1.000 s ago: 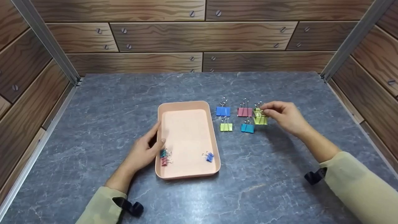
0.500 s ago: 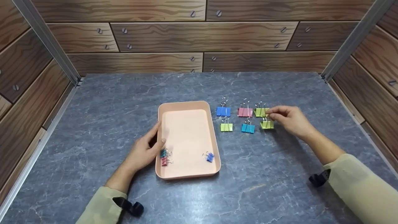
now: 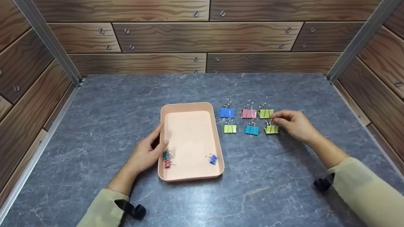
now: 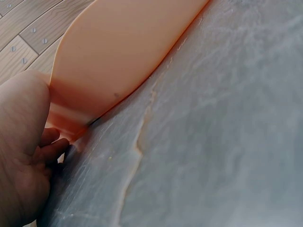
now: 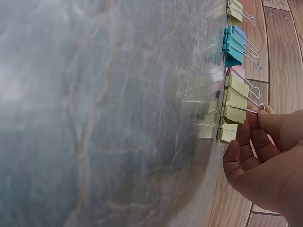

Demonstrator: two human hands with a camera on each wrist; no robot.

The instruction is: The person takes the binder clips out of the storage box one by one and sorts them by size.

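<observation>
My right hand [image 3: 298, 126] pinches a wire handle of a yellow-green binder clip [image 3: 271, 129], which stands at the table's surface at the near right of two rows of clips. In the right wrist view, thumb and fingertips meet at the handle end of this yellow-green clip [image 5: 235, 100]. Behind it stands another yellow-green clip [image 3: 266, 113]. My left hand [image 3: 145, 151] holds the left wall of a peach tray [image 3: 189, 178], thumb over the rim and fingers outside. Inside the tray lie a small teal clip [image 3: 166, 155], a red clip [image 3: 167, 163] and a blue clip [image 3: 213, 159].
Left of the held clip stand a teal clip [image 3: 252, 130] and a small lime clip [image 3: 229, 129]. The back row also has a pink clip [image 3: 249, 113] and a blue clip [image 3: 227, 113]. Wood-patterned walls [image 3: 202, 36] enclose the grey marbled table [image 3: 126, 94].
My right hand has carried the yellow-green clip toward me and slightly right, then down to the table in the near row. The left hand and tray have stayed put.
</observation>
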